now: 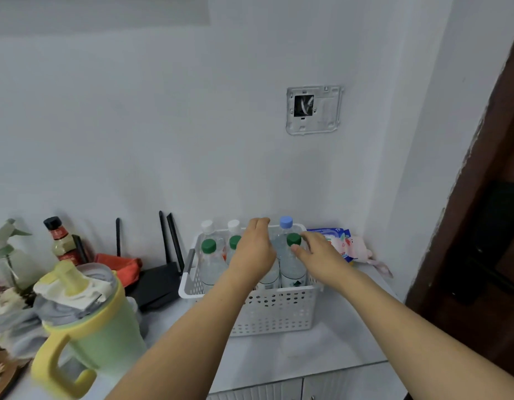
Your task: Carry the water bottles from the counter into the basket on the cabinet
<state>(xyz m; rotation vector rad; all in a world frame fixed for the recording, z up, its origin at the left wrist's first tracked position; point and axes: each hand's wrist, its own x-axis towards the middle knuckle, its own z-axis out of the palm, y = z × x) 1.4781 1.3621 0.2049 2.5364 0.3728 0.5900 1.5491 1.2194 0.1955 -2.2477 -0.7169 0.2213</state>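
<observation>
You were at the placing step. The white basket (267,310) on the cabinet (330,347) already held several upright water bottles (211,264). Your left hand (254,252) curled over one among them; whether it gripped was unclear. Your right hand (319,255) touched a green-capped bottle (293,264) with loose fingers. Next, probably, came settling both and withdrawing.

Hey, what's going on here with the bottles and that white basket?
A person is loading water bottles into a white perforated basket on the cabinet top. Both hands reach over it: the left hand covers the middle bottles, and the right hand touches a green-capped bottle standing upright inside. Several bottles already stand in the basket, among them a blue-capped one at the back. A green and yellow mug sits to the left.
</observation>
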